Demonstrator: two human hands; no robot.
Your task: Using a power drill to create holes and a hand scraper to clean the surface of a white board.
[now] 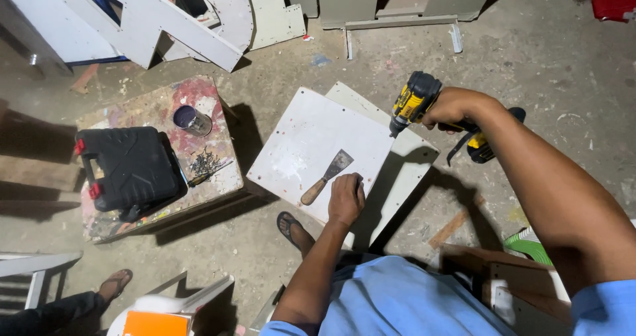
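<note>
The right hand point(457, 107) has a closed grip on a yellow and black cordless drill point(424, 104), its bit tip touching the far right edge of a white board point(311, 137). The left hand point(346, 200) presses flat on the board's near edge, fingers closed, holding nothing. A putty knife point(328, 176) lies just left of it. Farther left, a paint-stained bench point(199, 104) carries a black case point(129, 167), a tin point(190, 119) and loose screws point(205, 162).

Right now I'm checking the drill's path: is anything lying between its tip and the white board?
Nothing visible does. The drill, held in the right hand, has its tip at the white board's right edge. The putty knife lies further left, beside the left hand pressing on the board.
</note>
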